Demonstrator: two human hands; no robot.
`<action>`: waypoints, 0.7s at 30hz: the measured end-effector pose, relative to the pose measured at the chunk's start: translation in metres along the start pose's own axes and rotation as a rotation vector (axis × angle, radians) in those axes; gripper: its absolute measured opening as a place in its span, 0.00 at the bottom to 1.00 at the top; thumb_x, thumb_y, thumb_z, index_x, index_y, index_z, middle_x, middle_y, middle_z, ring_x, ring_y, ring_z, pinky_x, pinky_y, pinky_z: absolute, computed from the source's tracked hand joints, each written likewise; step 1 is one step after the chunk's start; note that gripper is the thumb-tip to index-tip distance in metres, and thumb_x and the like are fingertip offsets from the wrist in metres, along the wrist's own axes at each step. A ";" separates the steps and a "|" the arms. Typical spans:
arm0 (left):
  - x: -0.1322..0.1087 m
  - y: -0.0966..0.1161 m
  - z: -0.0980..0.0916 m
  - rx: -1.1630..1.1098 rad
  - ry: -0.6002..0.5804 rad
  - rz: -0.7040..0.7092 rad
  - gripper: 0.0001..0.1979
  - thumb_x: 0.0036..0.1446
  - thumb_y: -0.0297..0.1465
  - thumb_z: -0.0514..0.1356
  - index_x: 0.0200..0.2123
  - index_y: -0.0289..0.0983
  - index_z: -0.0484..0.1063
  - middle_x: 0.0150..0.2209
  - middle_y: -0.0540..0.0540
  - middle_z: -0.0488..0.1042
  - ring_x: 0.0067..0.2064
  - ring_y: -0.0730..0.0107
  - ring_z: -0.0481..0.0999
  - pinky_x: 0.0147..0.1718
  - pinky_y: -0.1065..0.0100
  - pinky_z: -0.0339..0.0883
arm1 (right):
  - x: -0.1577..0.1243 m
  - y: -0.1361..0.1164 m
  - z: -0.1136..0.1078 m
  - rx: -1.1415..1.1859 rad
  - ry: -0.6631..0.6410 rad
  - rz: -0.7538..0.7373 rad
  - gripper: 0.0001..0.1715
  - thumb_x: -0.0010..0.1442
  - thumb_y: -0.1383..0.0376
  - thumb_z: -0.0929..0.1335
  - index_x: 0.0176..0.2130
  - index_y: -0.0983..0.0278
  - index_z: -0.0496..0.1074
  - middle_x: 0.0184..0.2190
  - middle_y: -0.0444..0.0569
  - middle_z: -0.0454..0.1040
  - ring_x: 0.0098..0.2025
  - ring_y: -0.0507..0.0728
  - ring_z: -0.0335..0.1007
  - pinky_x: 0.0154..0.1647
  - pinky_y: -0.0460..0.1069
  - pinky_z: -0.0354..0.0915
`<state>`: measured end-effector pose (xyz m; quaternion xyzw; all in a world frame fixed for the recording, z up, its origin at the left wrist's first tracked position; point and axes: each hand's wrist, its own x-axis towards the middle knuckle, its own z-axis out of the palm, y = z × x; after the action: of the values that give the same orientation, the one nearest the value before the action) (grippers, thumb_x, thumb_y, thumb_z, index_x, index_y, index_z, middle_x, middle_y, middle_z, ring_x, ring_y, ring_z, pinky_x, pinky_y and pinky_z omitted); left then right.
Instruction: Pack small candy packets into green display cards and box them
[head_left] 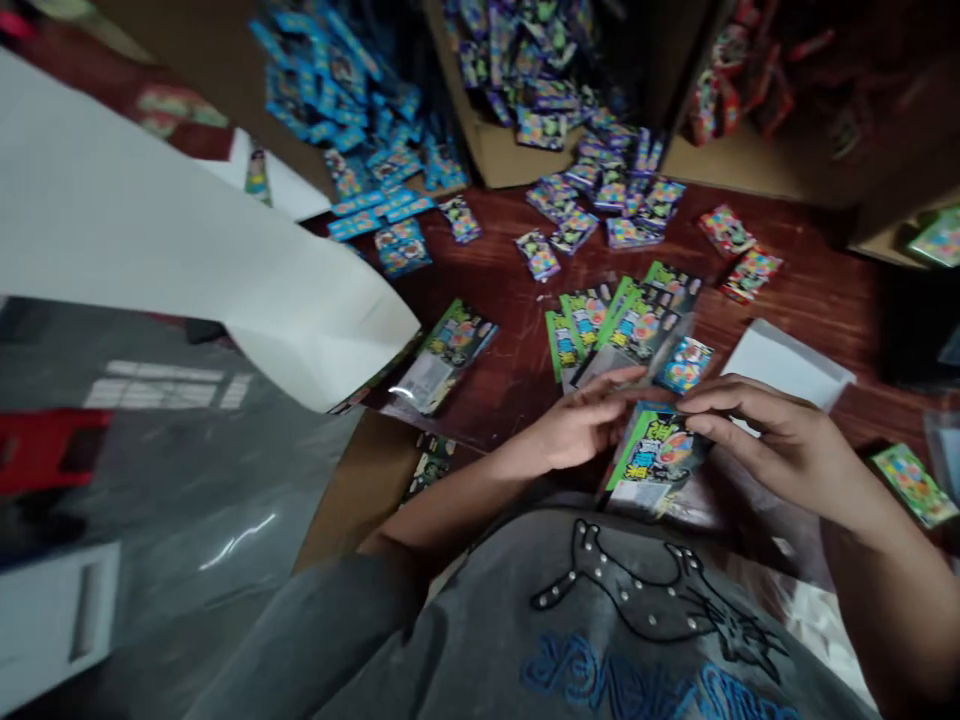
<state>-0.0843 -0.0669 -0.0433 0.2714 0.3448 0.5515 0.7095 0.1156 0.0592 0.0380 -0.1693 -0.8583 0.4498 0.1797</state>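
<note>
A green and black printed packet [652, 460] is held upright near my body. My left hand [581, 425] is at its upper left edge, fingers closed on it. On the upper right edge, the thumb and fingers of my right hand [772, 440] pinch the same packet. A small blue packet [684, 364] lies just beyond my fingertips. Behind it, several green and black packets [630, 320] are fanned out on the dark red table [510, 380]. One filled clear-wrapped packet [446, 355] rests to the left.
Cardboard boxes at the back hold blue [337, 80], purple [540, 60] and red packets [727, 90], some spilled onto the table. A white sheet [225, 240] reaches in from the left. White card [784, 365] and a green packet [913, 484] lie right.
</note>
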 end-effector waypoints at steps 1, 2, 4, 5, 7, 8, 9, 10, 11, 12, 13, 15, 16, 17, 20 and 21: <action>-0.007 -0.002 -0.005 -0.022 -0.058 -0.021 0.38 0.54 0.58 0.69 0.62 0.44 0.74 0.58 0.40 0.80 0.60 0.51 0.80 0.56 0.55 0.74 | 0.014 -0.005 0.007 0.057 0.026 -0.029 0.10 0.70 0.63 0.73 0.51 0.54 0.79 0.45 0.46 0.83 0.44 0.57 0.81 0.48 0.53 0.77; -0.016 -0.001 -0.011 -0.019 -0.120 -0.042 0.40 0.51 0.59 0.70 0.61 0.43 0.75 0.56 0.38 0.81 0.60 0.48 0.80 0.55 0.54 0.74 | 0.029 -0.011 0.017 0.114 0.057 -0.064 0.08 0.70 0.63 0.73 0.49 0.54 0.79 0.44 0.46 0.82 0.44 0.56 0.82 0.48 0.53 0.77; -0.038 0.008 -0.023 0.033 -0.179 -0.062 0.41 0.51 0.61 0.69 0.59 0.40 0.77 0.53 0.35 0.82 0.57 0.44 0.81 0.52 0.53 0.76 | 0.062 -0.020 0.038 0.220 0.087 -0.144 0.08 0.70 0.63 0.72 0.49 0.54 0.79 0.44 0.46 0.83 0.45 0.56 0.82 0.49 0.53 0.78; -0.050 0.018 -0.030 0.098 -0.130 -0.034 0.40 0.53 0.62 0.67 0.58 0.39 0.77 0.52 0.34 0.82 0.55 0.44 0.82 0.51 0.52 0.76 | 0.079 -0.022 0.049 0.252 0.077 -0.184 0.09 0.70 0.63 0.72 0.51 0.54 0.78 0.47 0.47 0.83 0.49 0.57 0.82 0.52 0.55 0.78; -0.078 0.043 -0.046 0.368 0.129 0.087 0.38 0.58 0.61 0.64 0.60 0.39 0.74 0.54 0.35 0.81 0.55 0.47 0.81 0.53 0.53 0.76 | 0.108 -0.018 0.067 0.238 0.050 -0.242 0.16 0.70 0.60 0.72 0.57 0.53 0.76 0.56 0.50 0.80 0.60 0.60 0.78 0.62 0.59 0.74; -0.091 0.056 -0.054 0.561 0.333 0.160 0.37 0.61 0.59 0.64 0.63 0.39 0.71 0.56 0.36 0.79 0.57 0.48 0.80 0.57 0.52 0.74 | 0.121 -0.013 0.075 0.196 0.055 -0.242 0.20 0.70 0.58 0.72 0.60 0.54 0.75 0.61 0.52 0.77 0.65 0.62 0.73 0.67 0.62 0.70; -0.102 0.070 -0.063 0.764 0.543 0.213 0.38 0.62 0.57 0.64 0.66 0.40 0.68 0.60 0.35 0.76 0.59 0.47 0.78 0.60 0.50 0.71 | 0.130 -0.007 0.081 0.145 0.074 -0.227 0.23 0.70 0.56 0.72 0.63 0.54 0.73 0.65 0.54 0.74 0.68 0.64 0.70 0.71 0.64 0.66; -0.111 0.082 -0.071 0.952 0.729 0.232 0.40 0.62 0.55 0.64 0.69 0.41 0.63 0.63 0.34 0.73 0.62 0.45 0.75 0.63 0.47 0.69 | 0.137 -0.001 0.086 0.094 0.101 -0.200 0.25 0.70 0.54 0.72 0.64 0.55 0.72 0.66 0.55 0.73 0.69 0.65 0.68 0.72 0.66 0.64; -0.117 0.091 -0.080 1.118 0.872 0.212 0.43 0.62 0.55 0.65 0.72 0.41 0.58 0.66 0.33 0.69 0.65 0.42 0.73 0.65 0.44 0.67 | 0.142 0.004 0.091 0.047 0.121 -0.171 0.26 0.71 0.52 0.71 0.64 0.56 0.72 0.65 0.56 0.73 0.69 0.65 0.69 0.72 0.67 0.64; -0.120 0.098 -0.088 1.261 0.972 0.165 0.47 0.60 0.55 0.65 0.74 0.40 0.55 0.67 0.30 0.66 0.66 0.39 0.72 0.65 0.41 0.67 | 0.144 0.008 0.095 0.009 0.126 -0.149 0.26 0.71 0.50 0.70 0.63 0.57 0.72 0.64 0.57 0.74 0.68 0.65 0.70 0.71 0.67 0.65; -0.120 0.102 -0.096 1.383 1.032 0.108 0.52 0.57 0.57 0.67 0.75 0.39 0.52 0.68 0.28 0.64 0.66 0.35 0.71 0.64 0.38 0.67 | 0.144 0.010 0.099 -0.024 0.113 -0.140 0.26 0.71 0.50 0.70 0.63 0.57 0.72 0.63 0.58 0.74 0.67 0.65 0.71 0.71 0.67 0.65; -0.114 0.103 -0.108 1.591 1.047 0.002 0.59 0.50 0.57 0.72 0.76 0.35 0.53 0.66 0.25 0.64 0.65 0.29 0.70 0.61 0.37 0.70 | 0.140 0.011 0.102 -0.086 0.071 -0.146 0.27 0.71 0.49 0.70 0.63 0.58 0.72 0.64 0.59 0.73 0.68 0.66 0.69 0.71 0.67 0.64; -0.110 0.101 -0.113 1.672 1.036 -0.035 0.60 0.49 0.56 0.73 0.75 0.33 0.55 0.64 0.24 0.65 0.65 0.28 0.70 0.60 0.38 0.71 | 0.137 0.012 0.101 -0.114 0.064 -0.147 0.27 0.71 0.49 0.70 0.63 0.59 0.72 0.65 0.60 0.72 0.69 0.66 0.68 0.71 0.67 0.64; -0.106 0.099 -0.117 1.740 1.021 -0.058 0.58 0.50 0.53 0.73 0.74 0.30 0.56 0.63 0.23 0.66 0.64 0.27 0.69 0.60 0.38 0.71 | 0.132 0.013 0.098 -0.141 0.071 -0.135 0.27 0.71 0.50 0.70 0.63 0.59 0.72 0.66 0.60 0.71 0.69 0.66 0.68 0.71 0.67 0.64; -0.101 0.096 -0.123 1.858 0.968 -0.047 0.48 0.56 0.46 0.68 0.71 0.22 0.61 0.60 0.19 0.68 0.63 0.25 0.70 0.61 0.37 0.68 | 0.109 0.028 0.076 -0.206 0.156 -0.051 0.26 0.71 0.51 0.70 0.62 0.60 0.73 0.64 0.61 0.72 0.68 0.66 0.69 0.71 0.67 0.64; -0.102 0.098 -0.124 1.860 0.959 -0.019 0.46 0.57 0.45 0.67 0.70 0.22 0.63 0.60 0.19 0.69 0.63 0.25 0.70 0.62 0.36 0.66 | 0.099 0.035 0.066 -0.218 0.183 -0.020 0.26 0.71 0.52 0.70 0.62 0.60 0.73 0.63 0.60 0.73 0.68 0.66 0.69 0.70 0.67 0.64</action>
<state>-0.2561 -0.1414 -0.0253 0.4604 0.8804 0.1130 0.0142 0.0027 0.0761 -0.0106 -0.2198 -0.8838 0.3347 0.2421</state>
